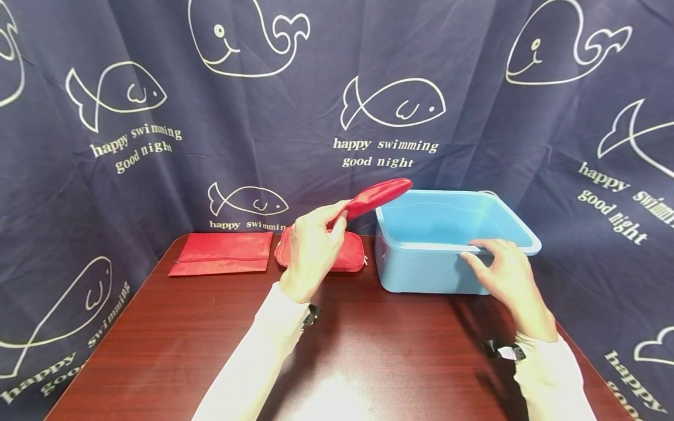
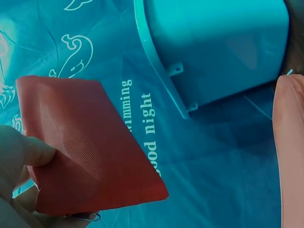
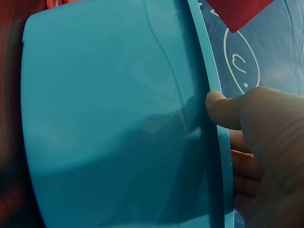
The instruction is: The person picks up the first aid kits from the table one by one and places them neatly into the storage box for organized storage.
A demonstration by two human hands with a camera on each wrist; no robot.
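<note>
My left hand (image 1: 316, 245) pinches a red pouch (image 1: 376, 197) and holds it up, tilted, near the left end of a blue plastic bin (image 1: 432, 272). In the left wrist view the thumb presses on the pouch's woven face, and a small metal zip pull shows at its lower edge. My right hand (image 1: 505, 275) grips the bin's near rim, thumb outside and fingers over the edge. Behind my left hand a red pencil case (image 1: 350, 254) lies on the table, partly hidden by it. Further left lies a flat red zip pouch (image 1: 223, 251).
The bin stands upright at the right rear of the brown wooden table (image 1: 158, 351). A dark blue curtain (image 1: 295, 128) with white whales and fish hangs behind and at both sides.
</note>
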